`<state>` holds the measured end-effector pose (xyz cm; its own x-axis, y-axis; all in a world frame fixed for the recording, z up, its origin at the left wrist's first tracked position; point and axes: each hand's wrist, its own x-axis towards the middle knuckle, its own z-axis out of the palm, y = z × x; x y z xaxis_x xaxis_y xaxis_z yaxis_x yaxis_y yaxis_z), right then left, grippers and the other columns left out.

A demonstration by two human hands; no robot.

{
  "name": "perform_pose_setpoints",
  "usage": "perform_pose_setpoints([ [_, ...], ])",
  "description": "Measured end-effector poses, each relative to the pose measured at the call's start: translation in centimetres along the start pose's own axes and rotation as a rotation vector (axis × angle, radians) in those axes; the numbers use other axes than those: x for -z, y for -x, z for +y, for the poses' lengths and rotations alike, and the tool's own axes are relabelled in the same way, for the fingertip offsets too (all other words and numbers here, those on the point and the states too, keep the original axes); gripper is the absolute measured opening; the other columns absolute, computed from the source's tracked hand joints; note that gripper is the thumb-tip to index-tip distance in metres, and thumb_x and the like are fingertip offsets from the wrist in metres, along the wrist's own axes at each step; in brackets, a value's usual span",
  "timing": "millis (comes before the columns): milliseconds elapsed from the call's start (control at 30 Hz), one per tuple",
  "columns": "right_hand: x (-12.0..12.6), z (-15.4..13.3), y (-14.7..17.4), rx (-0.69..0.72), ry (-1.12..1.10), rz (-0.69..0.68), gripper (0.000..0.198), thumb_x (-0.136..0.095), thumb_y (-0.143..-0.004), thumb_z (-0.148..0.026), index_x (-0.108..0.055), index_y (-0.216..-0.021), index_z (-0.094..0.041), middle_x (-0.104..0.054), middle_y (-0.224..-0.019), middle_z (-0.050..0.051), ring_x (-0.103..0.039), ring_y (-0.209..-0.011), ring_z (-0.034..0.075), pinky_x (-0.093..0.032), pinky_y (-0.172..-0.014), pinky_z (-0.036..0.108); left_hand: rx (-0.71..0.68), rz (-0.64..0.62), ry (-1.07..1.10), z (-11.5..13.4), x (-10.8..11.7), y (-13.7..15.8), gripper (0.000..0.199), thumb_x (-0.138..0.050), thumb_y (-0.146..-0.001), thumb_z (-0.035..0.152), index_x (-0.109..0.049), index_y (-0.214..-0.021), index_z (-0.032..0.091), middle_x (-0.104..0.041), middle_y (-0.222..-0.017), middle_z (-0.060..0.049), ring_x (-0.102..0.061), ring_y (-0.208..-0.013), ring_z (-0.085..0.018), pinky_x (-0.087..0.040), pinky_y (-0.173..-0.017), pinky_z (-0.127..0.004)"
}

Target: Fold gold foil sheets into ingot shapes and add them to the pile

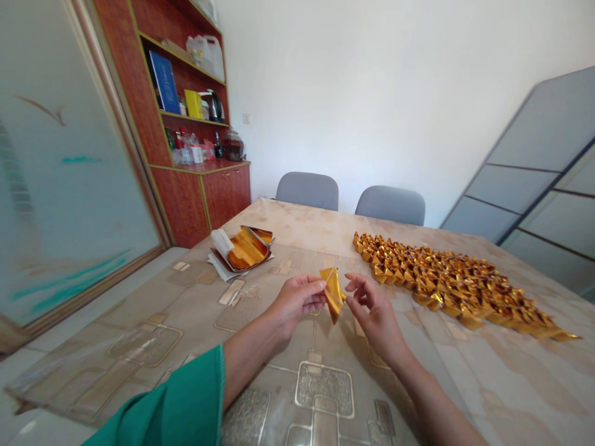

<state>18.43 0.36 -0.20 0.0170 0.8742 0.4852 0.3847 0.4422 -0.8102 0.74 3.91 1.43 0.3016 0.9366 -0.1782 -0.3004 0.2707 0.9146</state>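
A folded piece of gold foil paper (333, 296), creased into a pointed diamond-like shape, is held upright above the table. My left hand (297, 297) pinches its left side between thumb and fingers. On the other side, my right hand (372, 310) has its fingers curled and apart, with the thumb tip close to the paper's right edge; whether it touches is hard to tell. To the left lies a loose stack of gold foil sheets (248, 249) with a white roll-like piece on it. Rows of folded gold foil pieces (441, 275) cover the table's right side.
A patterned cloth covers the table (260, 378). Two grey chairs (307, 190) stand at its far edge. A red-brown cabinet (199, 192) with bottles, boxes and a kettle is at the back left, beside a frosted glass door (69, 155). Grey panels (534, 148) lean at the right.
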Motion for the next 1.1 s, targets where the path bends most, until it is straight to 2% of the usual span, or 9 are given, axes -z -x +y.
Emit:
perform_pose_setpoints([
  [133,0.2,-0.1,0.1,0.276,0.156,-0.141,0.050,-0.054,-0.087,-0.011,-0.052,-0.132,-0.033,-0.058,-0.109,0.006,-0.056,-0.081,0.019,-0.051,-0.076,0.037,0.149,-0.066,0.100,0.0,0.3,0.2,0.014,-0.074,-0.067,0.023,-0.063,-0.073,0.017,-0.069,-0.072,-0.003,-0.064,-0.065,-0.014,-0.052,-0.072,-0.029],
  [233,0.4,-0.5,0.1,0.374,0.194,-0.197,0.041,-0.055,-0.089,-0.011,-0.058,-0.125,-0.032,-0.055,-0.112,0.007,-0.056,-0.096,0.021,-0.051,-0.081,0.036,0.215,-0.098,0.137,-0.1,0.3,0.4,0.005,-0.069,-0.071,0.019,-0.065,-0.074,0.017,-0.069,-0.070,-0.002,-0.063,-0.063,-0.013,-0.052,-0.068,-0.027],
  [333,0.5,-0.7,0.2,0.418,0.224,-0.196,0.030,-0.058,-0.090,-0.014,-0.066,-0.113,-0.031,-0.052,-0.115,0.006,-0.057,-0.092,0.020,-0.051,-0.075,0.033,0.232,-0.104,0.157,-0.2,0.1,0.5,0.004,-0.065,-0.075,0.014,-0.066,-0.072,0.017,-0.067,-0.066,0.000,-0.060,-0.058,-0.011,-0.049,-0.060,-0.022],
  [533,1.1,-0.9,0.0,0.461,0.314,-0.176,0.017,-0.061,-0.091,-0.021,-0.075,-0.090,-0.031,-0.059,-0.100,0.005,-0.055,-0.083,0.019,-0.049,-0.069,0.034,0.203,-0.058,0.163,-0.7,0.1,0.4,0.009,-0.072,-0.071,0.012,-0.065,-0.066,0.016,-0.064,-0.060,0.002,-0.057,-0.053,-0.008,-0.045,-0.055,-0.019],
  [600,1.4,-0.9,-0.2,0.477,0.328,-0.198,0.016,-0.062,-0.091,-0.022,-0.075,-0.091,-0.032,-0.061,-0.095,0.004,-0.056,-0.086,0.021,-0.048,-0.072,0.036,0.199,-0.048,0.163,-0.7,0.2,0.4,0.012,-0.076,-0.066,0.013,-0.064,-0.064,0.016,-0.063,-0.058,0.003,-0.058,-0.053,-0.009,-0.046,-0.055,-0.019],
  [767,1.8,-1.0,-0.4,0.477,0.325,-0.257,0.023,-0.065,-0.089,-0.021,-0.073,-0.107,-0.032,-0.061,-0.102,0.006,-0.056,-0.092,0.022,-0.048,-0.074,0.035,0.176,-0.056,0.184,-0.6,0.1,0.5,0.015,-0.081,-0.064,0.016,-0.067,-0.069,0.015,-0.068,-0.064,0.000,-0.059,-0.057,-0.009,-0.048,-0.062,-0.022],
  [900,2.1,-1.2,-0.5,0.506,0.323,-0.229,0.016,-0.066,-0.090,-0.026,-0.077,-0.097,-0.034,-0.063,-0.096,0.004,-0.055,-0.089,0.022,-0.046,-0.075,0.036,0.142,-0.058,0.169,-0.9,-0.1,0.6,0.022,-0.085,-0.059,0.019,-0.065,-0.069,0.014,-0.067,-0.064,0.000,-0.059,-0.057,-0.009,-0.046,-0.061,-0.022],
  [1000,2.1,-1.5,-0.6,0.451,0.287,-0.270,0.014,-0.065,-0.090,-0.031,-0.078,-0.094,-0.035,-0.065,-0.093,0.004,-0.056,-0.089,0.023,-0.045,-0.078,0.038,0.086,-0.056,0.153,-1.0,-0.4,0.6,0.028,-0.088,-0.055,0.023,-0.063,-0.066,0.014,-0.066,-0.064,0.000,-0.059,-0.057,-0.009,-0.045,-0.060,-0.021],
  [1100,1.8,-1.5,-0.6,0.286,0.174,-0.208,0.013,-0.066,-0.089,-0.036,-0.077,-0.086,-0.031,-0.063,-0.090,0.004,-0.057,-0.089,0.023,-0.044,-0.079,0.038,0.030,-0.065,0.150,-1.0,-0.6,0.7,0.033,-0.089,-0.053,0.026,-0.062,-0.066,0.014,-0.067,-0.066,0.000,-0.057,-0.057,-0.008,-0.044,-0.060,-0.021],
])
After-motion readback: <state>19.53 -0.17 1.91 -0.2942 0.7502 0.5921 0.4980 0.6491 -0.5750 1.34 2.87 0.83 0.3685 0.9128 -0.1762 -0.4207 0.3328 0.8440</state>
